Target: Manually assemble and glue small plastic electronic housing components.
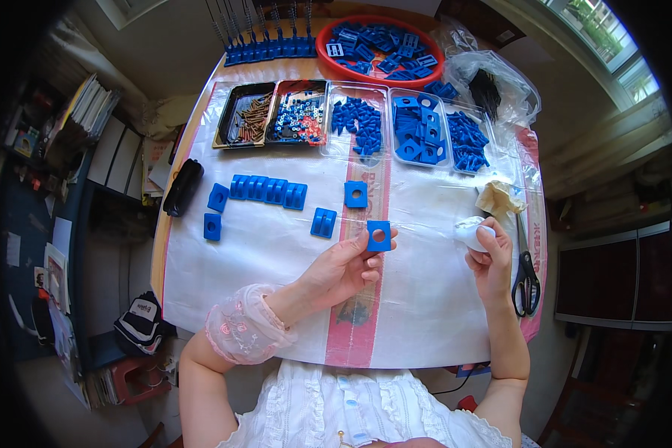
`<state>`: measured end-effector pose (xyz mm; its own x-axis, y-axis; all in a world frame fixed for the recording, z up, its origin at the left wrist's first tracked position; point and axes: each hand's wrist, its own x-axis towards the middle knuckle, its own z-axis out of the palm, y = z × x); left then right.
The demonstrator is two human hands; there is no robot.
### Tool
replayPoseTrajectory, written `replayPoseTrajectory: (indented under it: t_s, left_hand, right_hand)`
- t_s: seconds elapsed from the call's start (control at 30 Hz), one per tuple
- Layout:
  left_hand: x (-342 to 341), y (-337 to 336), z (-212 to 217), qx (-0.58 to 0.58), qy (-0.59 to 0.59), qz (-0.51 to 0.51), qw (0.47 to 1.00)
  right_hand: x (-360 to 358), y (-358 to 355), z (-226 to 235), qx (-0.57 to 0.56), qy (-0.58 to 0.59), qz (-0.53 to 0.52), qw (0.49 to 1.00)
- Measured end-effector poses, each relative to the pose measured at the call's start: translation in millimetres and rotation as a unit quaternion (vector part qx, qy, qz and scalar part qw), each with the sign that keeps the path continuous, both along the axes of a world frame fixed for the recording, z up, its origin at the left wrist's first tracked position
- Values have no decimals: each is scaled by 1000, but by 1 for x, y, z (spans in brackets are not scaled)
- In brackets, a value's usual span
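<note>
My left hand [334,270] is closed on a blue square plate [381,246] with a round hole, held up by its edge above the table's middle. My right hand [494,263] wraps round a white rounded object [469,232], whose kind I cannot make out. Near the left hand lie a blue grooved block [323,222] and another blue plate with a hole [356,186]. Farther left stands a row of blue grooved blocks [269,190]. Two more blue holed pieces, one upper [218,193] and one lower [210,233], lie beside its left end.
Across the back stand trays of brown screws [252,119], small nuts [299,112], and blue parts [358,123]. Behind them are a red basin [327,63] of blue pieces and a rack [269,51] with upright springs. Black scissors [526,287] and crumpled paper [500,198] lie right; a black case [183,187] left.
</note>
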<state>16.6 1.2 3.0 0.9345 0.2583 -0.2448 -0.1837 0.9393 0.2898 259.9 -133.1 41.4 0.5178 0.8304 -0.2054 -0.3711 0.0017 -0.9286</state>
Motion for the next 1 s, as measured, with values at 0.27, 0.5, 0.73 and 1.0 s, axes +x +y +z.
replayPoseTrajectory:
  t_s: [0.27,0.5,0.73,1.0]
  left_hand:
    - [-1,1,1,3,10,30,999]
    - [1,3,-4,5,6,62,998]
    - [-2,6,-4,4,-16,39,999]
    - [0,4,2,0,18,52,999]
  right_hand:
    - [1,-1,1,25,20,11,999]
    - [2,-3,3,26,17,30,999]
    - [2,-1,2,10,10,41,999]
    - [0,-1,1,4,14,41,999]
